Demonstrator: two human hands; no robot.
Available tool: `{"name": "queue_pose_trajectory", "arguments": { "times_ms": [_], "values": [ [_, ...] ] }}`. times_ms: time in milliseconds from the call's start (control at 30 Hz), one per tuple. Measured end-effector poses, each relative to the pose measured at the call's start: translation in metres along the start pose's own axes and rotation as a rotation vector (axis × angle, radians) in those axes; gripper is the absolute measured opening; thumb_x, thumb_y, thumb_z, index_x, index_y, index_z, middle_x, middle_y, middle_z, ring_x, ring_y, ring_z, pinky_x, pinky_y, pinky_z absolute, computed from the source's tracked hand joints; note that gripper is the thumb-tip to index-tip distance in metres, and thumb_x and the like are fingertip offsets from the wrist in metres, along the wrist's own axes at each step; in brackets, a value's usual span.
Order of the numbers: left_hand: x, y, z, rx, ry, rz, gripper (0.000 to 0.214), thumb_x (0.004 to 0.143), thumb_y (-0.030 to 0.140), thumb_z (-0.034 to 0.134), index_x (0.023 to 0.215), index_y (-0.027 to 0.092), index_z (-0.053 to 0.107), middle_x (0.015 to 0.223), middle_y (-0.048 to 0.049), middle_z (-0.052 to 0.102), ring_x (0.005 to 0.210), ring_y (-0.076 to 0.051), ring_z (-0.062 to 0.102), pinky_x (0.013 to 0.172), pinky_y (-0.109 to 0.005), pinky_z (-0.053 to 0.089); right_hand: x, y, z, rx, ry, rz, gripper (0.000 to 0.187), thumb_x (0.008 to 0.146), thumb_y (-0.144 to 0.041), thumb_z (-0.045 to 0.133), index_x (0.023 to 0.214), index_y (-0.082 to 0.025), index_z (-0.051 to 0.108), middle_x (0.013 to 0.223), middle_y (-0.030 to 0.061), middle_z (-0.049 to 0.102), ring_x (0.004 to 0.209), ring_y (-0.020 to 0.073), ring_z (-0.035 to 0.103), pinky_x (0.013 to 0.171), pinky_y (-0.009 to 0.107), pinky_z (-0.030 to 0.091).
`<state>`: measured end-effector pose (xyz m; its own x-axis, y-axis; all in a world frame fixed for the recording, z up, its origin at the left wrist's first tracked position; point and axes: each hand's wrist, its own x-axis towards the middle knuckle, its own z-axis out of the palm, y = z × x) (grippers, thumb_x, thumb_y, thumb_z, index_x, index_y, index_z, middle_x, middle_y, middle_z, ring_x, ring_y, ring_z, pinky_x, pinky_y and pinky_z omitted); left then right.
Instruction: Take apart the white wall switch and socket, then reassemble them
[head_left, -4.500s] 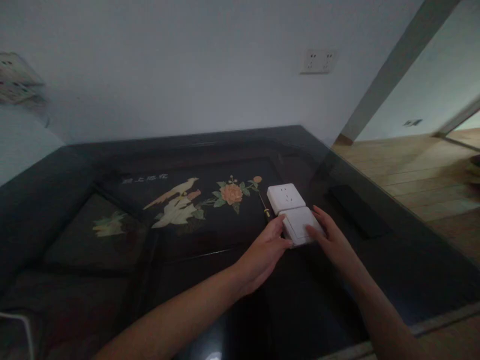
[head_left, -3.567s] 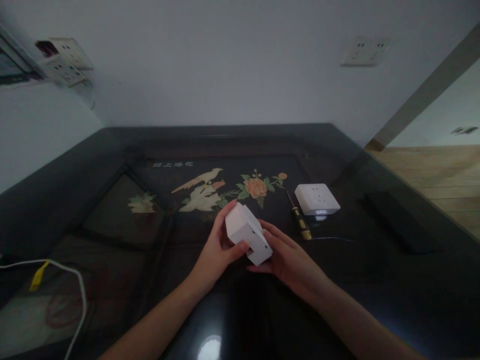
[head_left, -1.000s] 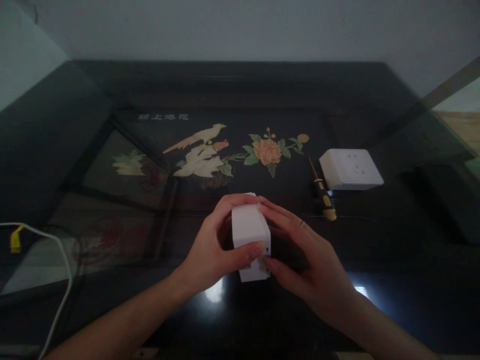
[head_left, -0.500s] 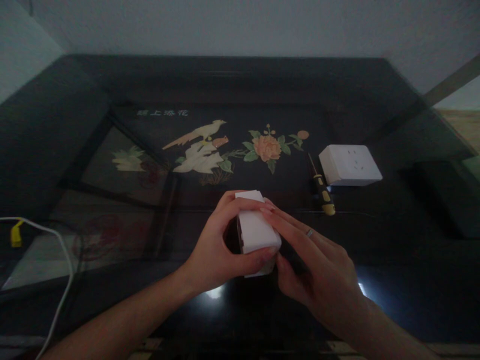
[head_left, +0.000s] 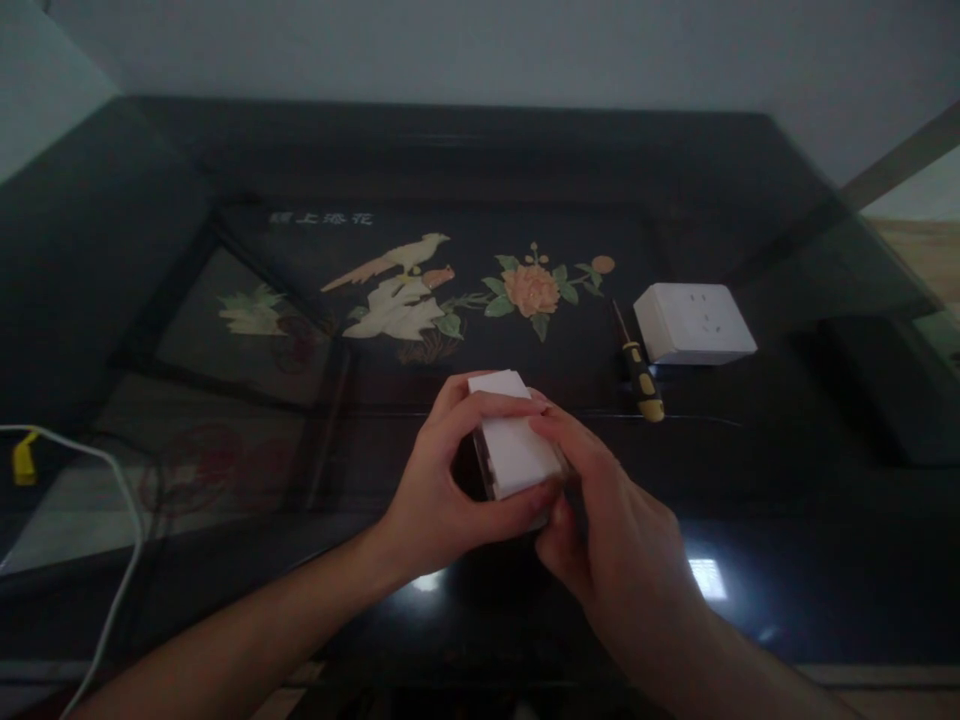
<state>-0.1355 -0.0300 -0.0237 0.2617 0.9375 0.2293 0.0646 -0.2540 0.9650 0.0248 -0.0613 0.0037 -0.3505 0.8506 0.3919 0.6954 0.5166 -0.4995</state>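
Both my hands hold a white switch box (head_left: pixel 511 445) above the dark glass table (head_left: pixel 787 520), near its front edge. My left hand (head_left: pixel 442 485) wraps it from the left, thumb along its lower edge and fingers over the top. My right hand (head_left: pixel 600 520) grips its right side with curled fingers. A second white socket box (head_left: pixel 694 322) lies on the table to the right, socket face up. A small screwdriver (head_left: pixel 636 365) with a yellow and black handle lies just left of that box.
Under the glass is a painted panel with a bird (head_left: pixel 390 262) and a flower (head_left: pixel 532 288). A white cable (head_left: pixel 112 590) with a yellow tag (head_left: pixel 22 458) runs along the left front. A dark flat object (head_left: pixel 877 385) lies at the right. The wall stands behind.
My right hand has slid down and curled tighter round the box's right side. The box has tilted slightly between my hands. The socket box and screwdriver have not moved.
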Motion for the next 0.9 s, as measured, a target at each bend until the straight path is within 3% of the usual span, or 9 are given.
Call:
{"name": "queue_pose_trajectory", "arguments": {
  "times_ms": [167,467,900],
  "values": [
    [0.0,0.0,0.002,-0.025,0.01,0.001,0.043,0.072,0.028,0.084,0.112,0.028,0.067,0.118,-0.0065,0.058,0.112,-0.027,0.056,0.101,-0.044,0.045,-0.006,-0.001,0.006,-0.076,0.024,-0.003,0.051,0.085,-0.004,0.038,0.135,-0.015,0.04,0.136,0.0232,0.061,0.127,0.0294,0.06,0.087,0.04,0.064],
    [0.002,0.0,0.003,-0.02,0.045,0.029,0.038,0.073,0.026,0.082,0.108,0.025,0.068,0.114,-0.0054,0.06,0.11,-0.024,0.057,0.101,-0.04,0.045,-0.002,-0.007,0.009,-0.174,0.056,-0.008,0.038,0.092,-0.005,0.035,0.128,-0.007,0.046,0.132,0.0271,0.062,0.121,0.0295,0.064,0.079,0.034,0.065],
    [0.003,-0.002,0.004,-0.02,0.077,0.054,0.036,0.072,0.023,0.082,0.106,0.024,0.069,0.11,-0.0046,0.063,0.108,-0.023,0.059,0.099,-0.038,0.046,-0.001,-0.009,0.014,-0.237,0.095,0.014,0.031,0.098,-0.01,0.036,0.128,-0.009,0.046,0.131,0.0233,0.064,0.113,0.0285,0.069,0.07,0.031,0.065]
  ]
}}
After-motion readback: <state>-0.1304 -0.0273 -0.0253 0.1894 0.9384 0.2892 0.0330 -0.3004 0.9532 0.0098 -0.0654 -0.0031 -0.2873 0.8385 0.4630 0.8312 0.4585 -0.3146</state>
